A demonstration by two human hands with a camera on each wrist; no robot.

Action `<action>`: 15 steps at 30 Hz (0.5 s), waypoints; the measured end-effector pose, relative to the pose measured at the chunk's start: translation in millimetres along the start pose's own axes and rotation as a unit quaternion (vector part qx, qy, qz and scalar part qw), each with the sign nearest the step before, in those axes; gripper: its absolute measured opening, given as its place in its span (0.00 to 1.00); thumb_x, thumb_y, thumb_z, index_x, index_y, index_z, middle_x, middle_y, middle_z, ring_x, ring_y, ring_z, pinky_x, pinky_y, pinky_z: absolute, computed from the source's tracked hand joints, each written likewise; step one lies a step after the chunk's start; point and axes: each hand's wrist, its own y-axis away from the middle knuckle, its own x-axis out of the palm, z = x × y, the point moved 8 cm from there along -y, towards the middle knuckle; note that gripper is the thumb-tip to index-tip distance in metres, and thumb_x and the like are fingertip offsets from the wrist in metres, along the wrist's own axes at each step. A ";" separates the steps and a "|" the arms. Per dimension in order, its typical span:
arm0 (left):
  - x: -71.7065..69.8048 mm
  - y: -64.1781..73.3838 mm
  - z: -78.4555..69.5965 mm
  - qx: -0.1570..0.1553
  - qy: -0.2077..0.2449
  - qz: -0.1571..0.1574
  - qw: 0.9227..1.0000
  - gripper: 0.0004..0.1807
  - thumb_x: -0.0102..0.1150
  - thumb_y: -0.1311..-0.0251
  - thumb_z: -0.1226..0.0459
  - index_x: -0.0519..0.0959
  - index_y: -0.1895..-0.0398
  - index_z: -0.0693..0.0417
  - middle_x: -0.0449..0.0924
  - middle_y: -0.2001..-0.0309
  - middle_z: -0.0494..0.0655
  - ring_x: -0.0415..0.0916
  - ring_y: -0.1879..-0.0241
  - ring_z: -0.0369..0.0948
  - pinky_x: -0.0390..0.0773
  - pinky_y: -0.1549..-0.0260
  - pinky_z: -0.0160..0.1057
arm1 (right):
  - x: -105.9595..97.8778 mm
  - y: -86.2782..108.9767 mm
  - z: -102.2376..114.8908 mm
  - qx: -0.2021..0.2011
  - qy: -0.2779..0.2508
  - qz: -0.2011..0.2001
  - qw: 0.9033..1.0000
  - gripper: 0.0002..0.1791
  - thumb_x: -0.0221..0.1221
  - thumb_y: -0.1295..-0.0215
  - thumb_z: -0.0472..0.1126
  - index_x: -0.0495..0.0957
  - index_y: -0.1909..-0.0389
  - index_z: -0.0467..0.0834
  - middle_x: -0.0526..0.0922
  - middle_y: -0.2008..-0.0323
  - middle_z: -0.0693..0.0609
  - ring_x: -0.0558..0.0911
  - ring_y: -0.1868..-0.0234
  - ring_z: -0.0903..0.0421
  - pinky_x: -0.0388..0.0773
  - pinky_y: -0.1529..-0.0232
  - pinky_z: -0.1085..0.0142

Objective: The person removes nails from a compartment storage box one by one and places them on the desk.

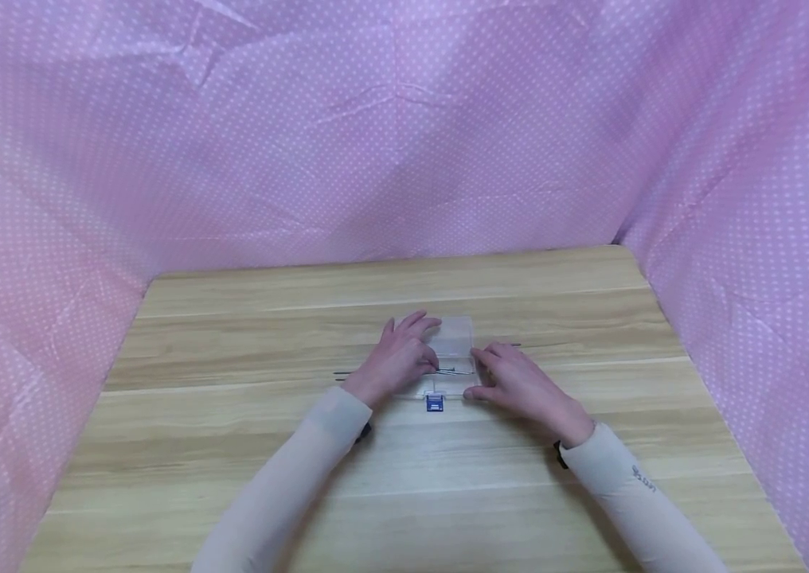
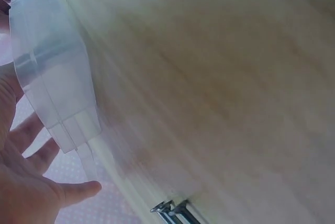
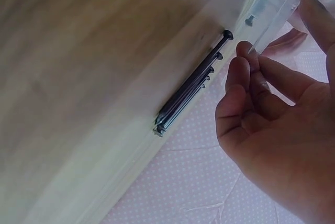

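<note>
A clear plastic box (image 1: 412, 392) with a blue latch (image 1: 435, 403) lies with its lid (image 1: 456, 334) folded back. Over its left part, my left hand (image 1: 397, 356) pinches nails (image 1: 451, 371) between thumb and index finger, the other fingers spread; the pinch itself is small in the head view. In the left wrist view, the spread fingers (image 2: 44, 156) lie beside the box (image 2: 55, 67), with the thumb-side fingertips hidden. My right hand (image 1: 519, 383) grips the box's right end, thumb at the near corner. The right wrist view shows its bent fingertips at the box (image 3: 275, 12).
More nails (image 1: 341, 376) lie on the wooden table (image 1: 404, 493) left of the box. Another group of nails (image 3: 193, 80) lies side by side to its right, mostly behind my right hand in the head view. Pink dotted cloth (image 1: 390, 143) hangs around the table.
</note>
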 end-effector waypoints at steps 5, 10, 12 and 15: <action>1.6 0.8 -0.8 0.008 -0.003 0.009 1.000 0.04 0.69 0.34 0.57 0.91 0.60 0.41 0.62 0.22 0.48 0.47 0.19 0.53 0.50 0.32 0.78 | 0.2 -0.2 0.6 -0.001 0.000 0.001 1.000 0.40 0.73 0.39 0.55 0.76 0.36 0.31 0.75 0.61 0.52 0.71 0.62 0.54 0.70 0.61 0.60; 1.2 1.2 -1.6 0.017 -0.005 0.004 1.000 0.06 0.71 0.37 0.55 0.92 0.59 0.38 0.62 0.22 0.47 0.47 0.19 0.53 0.46 0.31 0.77 | 1.2 0.1 0.5 0.002 -0.003 0.005 1.000 0.41 0.73 0.39 0.55 0.75 0.35 0.31 0.75 0.61 0.53 0.70 0.62 0.55 0.70 0.62 0.61; 1.0 0.5 -3.9 0.030 -0.011 0.003 0.999 0.07 0.72 0.38 0.54 0.92 0.58 0.36 0.61 0.22 0.46 0.46 0.19 0.54 0.43 0.30 0.77 | 1.4 0.3 0.7 0.001 -0.005 0.007 1.000 0.41 0.73 0.39 0.55 0.75 0.34 0.32 0.76 0.60 0.53 0.70 0.62 0.55 0.70 0.61 0.62; 1.1 -2.0 -9.4 0.061 -0.017 0.001 0.998 0.07 0.72 0.38 0.53 0.92 0.57 0.35 0.62 0.22 0.46 0.45 0.19 0.55 0.42 0.30 0.77 | 1.6 0.7 1.3 -0.001 -0.010 0.009 1.000 0.41 0.74 0.40 0.54 0.75 0.33 0.32 0.77 0.59 0.52 0.71 0.61 0.55 0.71 0.60 0.61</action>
